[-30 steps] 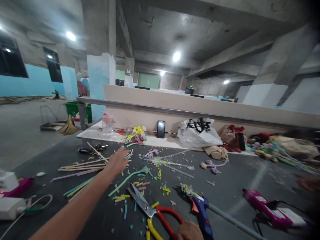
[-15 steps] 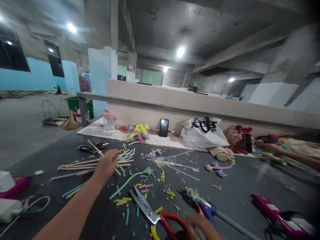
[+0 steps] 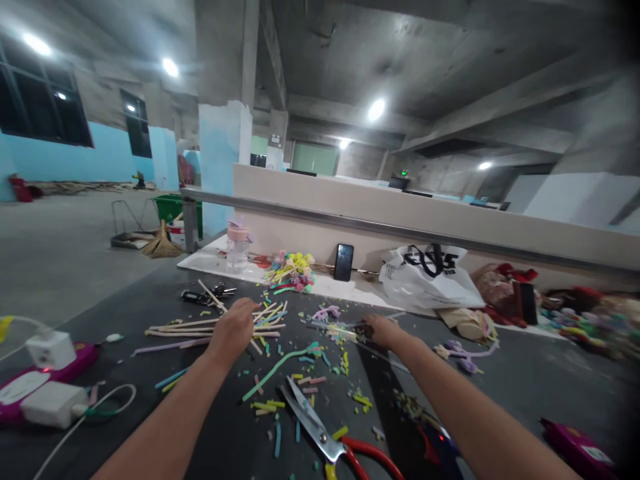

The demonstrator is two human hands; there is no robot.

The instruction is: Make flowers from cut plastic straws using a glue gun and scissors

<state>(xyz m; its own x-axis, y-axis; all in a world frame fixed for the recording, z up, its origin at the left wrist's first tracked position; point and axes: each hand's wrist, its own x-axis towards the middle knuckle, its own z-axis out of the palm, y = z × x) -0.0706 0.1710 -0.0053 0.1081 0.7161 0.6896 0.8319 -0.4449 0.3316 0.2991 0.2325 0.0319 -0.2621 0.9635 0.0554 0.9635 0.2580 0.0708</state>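
My left hand point(image 3: 234, 328) rests over a bundle of thin pale sticks point(image 3: 183, 329) on the dark table. Its fingers are curled, and what they grip is hidden. At the clear glue sticks point(image 3: 345, 330) is my right hand point(image 3: 384, 331), fingers drawn together; whether a stick is in them cannot be seen. A mint-green stem with a small tuft point(image 3: 277, 363) lies between the hands. Nearer me are open scissors point(image 3: 320, 433) with red and yellow handles. A blue glue gun point(image 3: 445, 447) sits partly hidden under my right forearm.
Cut bits of coloured stem point(image 3: 363, 401) are scattered about. At the back stand a bottle point(image 3: 237, 250), a colourful flower bunch point(image 3: 290, 270), a phone point(image 3: 343, 262) and a white bag point(image 3: 430, 277). A power strip with chargers point(image 3: 55, 403) lies left; purple stems point(image 3: 465, 355) lie right.
My right hand has moved from beside the scissor handles forward to the glue sticks. My left hand stays at the pale sticks. The view has turned left, and another person's arm has left it.
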